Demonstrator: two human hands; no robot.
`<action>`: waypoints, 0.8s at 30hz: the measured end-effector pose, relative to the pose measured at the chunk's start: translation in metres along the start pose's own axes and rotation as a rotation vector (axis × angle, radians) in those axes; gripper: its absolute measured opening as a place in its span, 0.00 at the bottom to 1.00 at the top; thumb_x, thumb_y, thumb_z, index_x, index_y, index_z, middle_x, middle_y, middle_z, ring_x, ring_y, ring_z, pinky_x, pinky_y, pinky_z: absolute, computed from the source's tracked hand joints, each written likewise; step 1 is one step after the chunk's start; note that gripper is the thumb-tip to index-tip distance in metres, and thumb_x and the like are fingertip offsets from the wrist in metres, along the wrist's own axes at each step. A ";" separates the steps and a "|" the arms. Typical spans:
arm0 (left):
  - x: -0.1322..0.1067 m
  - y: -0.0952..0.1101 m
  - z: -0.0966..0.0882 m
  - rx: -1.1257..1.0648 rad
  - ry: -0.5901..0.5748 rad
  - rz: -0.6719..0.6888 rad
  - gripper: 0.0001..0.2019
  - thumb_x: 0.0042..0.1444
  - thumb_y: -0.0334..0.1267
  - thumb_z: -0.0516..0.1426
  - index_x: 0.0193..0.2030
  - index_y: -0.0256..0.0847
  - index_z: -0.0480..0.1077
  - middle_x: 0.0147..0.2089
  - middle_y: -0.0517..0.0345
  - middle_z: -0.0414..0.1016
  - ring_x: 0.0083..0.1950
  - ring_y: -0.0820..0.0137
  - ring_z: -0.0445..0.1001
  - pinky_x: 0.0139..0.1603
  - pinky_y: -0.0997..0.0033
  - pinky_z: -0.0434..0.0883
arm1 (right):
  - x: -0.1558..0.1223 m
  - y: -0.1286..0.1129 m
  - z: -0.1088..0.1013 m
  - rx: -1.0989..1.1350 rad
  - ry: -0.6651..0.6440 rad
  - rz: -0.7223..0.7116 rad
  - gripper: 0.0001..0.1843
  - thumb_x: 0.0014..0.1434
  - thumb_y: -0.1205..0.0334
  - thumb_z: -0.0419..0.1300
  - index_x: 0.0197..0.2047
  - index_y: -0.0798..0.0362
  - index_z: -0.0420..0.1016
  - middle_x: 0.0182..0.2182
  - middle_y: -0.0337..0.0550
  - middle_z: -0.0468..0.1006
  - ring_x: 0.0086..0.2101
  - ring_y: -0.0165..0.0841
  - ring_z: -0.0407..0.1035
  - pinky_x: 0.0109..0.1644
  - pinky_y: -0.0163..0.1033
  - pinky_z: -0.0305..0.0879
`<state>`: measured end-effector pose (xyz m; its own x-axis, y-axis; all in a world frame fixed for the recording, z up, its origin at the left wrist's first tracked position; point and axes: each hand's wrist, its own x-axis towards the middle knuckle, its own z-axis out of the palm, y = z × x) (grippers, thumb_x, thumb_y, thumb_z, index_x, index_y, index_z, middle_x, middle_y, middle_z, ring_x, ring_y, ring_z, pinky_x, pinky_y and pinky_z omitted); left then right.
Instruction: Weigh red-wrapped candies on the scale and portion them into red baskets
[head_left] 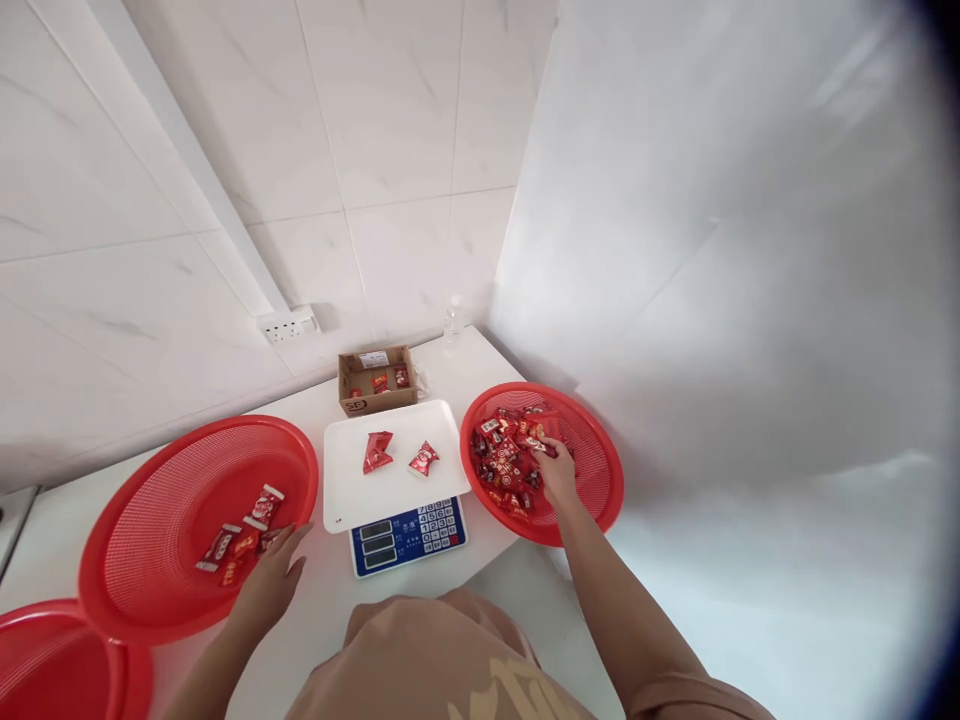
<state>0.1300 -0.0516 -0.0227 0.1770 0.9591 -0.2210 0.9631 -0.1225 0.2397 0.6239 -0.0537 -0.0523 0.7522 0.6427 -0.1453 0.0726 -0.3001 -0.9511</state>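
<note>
My right hand reaches into the right red basket, its fingers closed on a small red-and-white wrapped candy. Beneath it lies a heap of red wrapped candies. At the near rim of the left red basket, my left hand rests with fingers stretched out and thumb apart. Just beyond its fingertips several wrapped candies lie in that basket. Between the baskets stands a digital scale with a white tray. Two red candy packets sit apart on the tray.
Behind the scale is a cardboard box with a few red packets inside. A clear bottle stands by the wall near the corner. Another red basket is at the lower left. A wall socket is above the table.
</note>
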 end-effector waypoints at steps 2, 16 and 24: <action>-0.001 0.002 -0.002 -0.001 -0.009 -0.002 0.23 0.60 0.33 0.45 0.60 0.41 0.65 0.63 0.45 0.67 0.65 0.59 0.64 0.59 0.59 0.68 | -0.020 -0.026 0.018 0.011 -0.116 0.012 0.23 0.43 0.56 0.61 0.45 0.51 0.73 0.37 0.44 0.78 0.32 0.36 0.71 0.35 0.39 0.67; -0.006 0.002 -0.008 -0.063 -0.040 -0.004 0.23 0.60 0.33 0.46 0.61 0.43 0.64 0.64 0.45 0.66 0.65 0.60 0.64 0.60 0.57 0.66 | -0.121 -0.073 0.129 -0.150 -0.724 -0.241 0.24 0.49 0.63 0.57 0.51 0.50 0.71 0.42 0.41 0.76 0.43 0.34 0.71 0.53 0.43 0.64; -0.006 -0.003 -0.003 -0.096 -0.016 -0.002 0.22 0.59 0.32 0.46 0.60 0.45 0.66 0.63 0.47 0.67 0.64 0.61 0.66 0.59 0.59 0.67 | -0.129 -0.080 0.132 -0.125 -0.787 -0.187 0.21 0.50 0.56 0.61 0.49 0.50 0.73 0.47 0.44 0.76 0.45 0.37 0.71 0.54 0.46 0.65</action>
<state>0.1256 -0.0561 -0.0195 0.1793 0.9549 -0.2365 0.9397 -0.0951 0.3284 0.4350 -0.0193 0.0065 0.0442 0.9827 -0.1801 0.2585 -0.1854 -0.9481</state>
